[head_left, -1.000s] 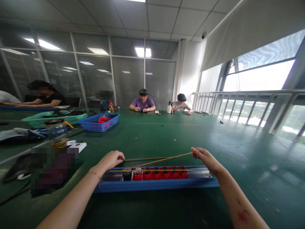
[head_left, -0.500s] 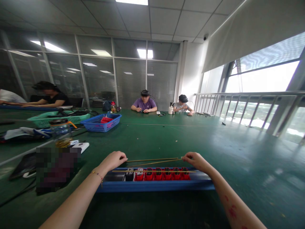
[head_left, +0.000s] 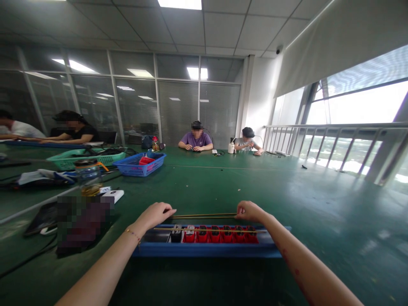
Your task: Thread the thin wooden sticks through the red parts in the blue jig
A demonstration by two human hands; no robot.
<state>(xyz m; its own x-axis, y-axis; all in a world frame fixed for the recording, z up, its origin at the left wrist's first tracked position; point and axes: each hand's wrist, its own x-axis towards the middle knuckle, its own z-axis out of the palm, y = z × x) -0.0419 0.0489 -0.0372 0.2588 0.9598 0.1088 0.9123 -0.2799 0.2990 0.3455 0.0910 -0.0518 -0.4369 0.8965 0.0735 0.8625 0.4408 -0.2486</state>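
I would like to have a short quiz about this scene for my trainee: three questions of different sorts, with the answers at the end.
1. How many red boxes stand in the tray?

2. True or false: the black box stands at the left end of the row, as seen in the picture.

3. What lies directly between the left hand and the right hand, just beyond the tray?
A) a basket
B) two thin sticks
C) a jar

Key: 1. Six. 2. True. 3. B.
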